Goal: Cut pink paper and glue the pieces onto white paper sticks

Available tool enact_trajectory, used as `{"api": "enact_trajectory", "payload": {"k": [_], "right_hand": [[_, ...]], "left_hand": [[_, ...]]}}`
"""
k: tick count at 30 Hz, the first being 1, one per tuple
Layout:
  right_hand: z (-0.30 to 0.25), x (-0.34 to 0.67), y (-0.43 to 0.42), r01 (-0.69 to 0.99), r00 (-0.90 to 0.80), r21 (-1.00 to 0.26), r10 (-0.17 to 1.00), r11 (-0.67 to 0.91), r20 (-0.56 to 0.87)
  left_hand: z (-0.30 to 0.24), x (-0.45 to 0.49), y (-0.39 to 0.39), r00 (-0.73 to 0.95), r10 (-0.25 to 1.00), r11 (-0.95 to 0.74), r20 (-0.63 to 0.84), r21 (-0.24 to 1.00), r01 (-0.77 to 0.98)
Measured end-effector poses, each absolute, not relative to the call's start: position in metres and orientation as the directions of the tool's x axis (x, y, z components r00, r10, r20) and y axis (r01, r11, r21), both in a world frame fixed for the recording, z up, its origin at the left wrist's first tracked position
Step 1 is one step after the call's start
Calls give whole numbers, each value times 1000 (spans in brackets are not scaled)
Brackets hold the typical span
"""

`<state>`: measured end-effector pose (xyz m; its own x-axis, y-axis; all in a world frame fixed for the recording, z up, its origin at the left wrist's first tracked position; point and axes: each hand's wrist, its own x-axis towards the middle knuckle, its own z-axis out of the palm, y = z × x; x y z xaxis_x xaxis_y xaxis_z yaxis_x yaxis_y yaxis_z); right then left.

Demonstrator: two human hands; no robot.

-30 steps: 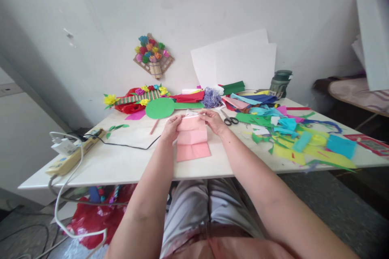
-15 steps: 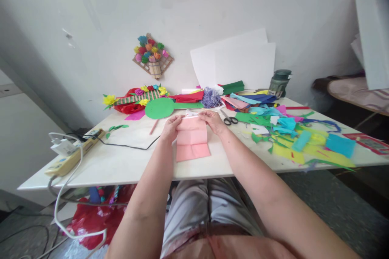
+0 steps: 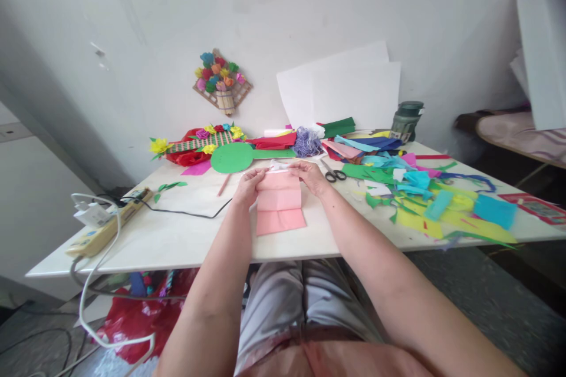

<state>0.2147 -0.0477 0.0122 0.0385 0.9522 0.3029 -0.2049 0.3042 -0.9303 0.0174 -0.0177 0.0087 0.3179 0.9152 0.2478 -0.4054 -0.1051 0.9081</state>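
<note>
A creased sheet of pink paper (image 3: 279, 200) lies on the white table, its far edge raised between my two hands. My left hand (image 3: 250, 185) pinches the far left corner, and my right hand (image 3: 308, 177) pinches the far right corner. Along that far edge runs a narrow white strip that I cannot make out clearly. Just beyond my fingers rests a round green paddle-shaped piece (image 3: 232, 157) with a long handle. Black-handled scissors (image 3: 335, 175) lie right of my right hand. A thin pink stick (image 3: 223, 184) is left of my left hand.
Coloured paper scraps (image 3: 424, 194) cover the table's right side. A power strip (image 3: 106, 224) with cables sits at the left edge. Purple yarn (image 3: 308, 141), a flower-trimmed rack (image 3: 201, 142) and a dark green bottle (image 3: 406, 121) stand along the back. Red plastic (image 3: 141, 318) lies below the table.
Hardly anything differs. My fingers have shifted very slightly at the far edge of the pink paper, which stays in place.
</note>
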Motion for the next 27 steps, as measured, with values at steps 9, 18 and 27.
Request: {"api": "enact_trajectory", "payload": {"k": [9, 18, 27], "right_hand": [[13, 214, -50, -236, 20, -922, 950, 307, 311], [15, 213, -50, -64, 91, -935, 935, 349, 343], [13, 216, -49, -44, 75, -935, 934, 352, 349]], "left_hand": [[9, 17, -17, 319, 919, -97, 229, 919, -382], [8, 18, -15, 335, 905, -121, 263, 913, -390], [8, 17, -16, 336, 899, -157, 282, 922, -354]]}}
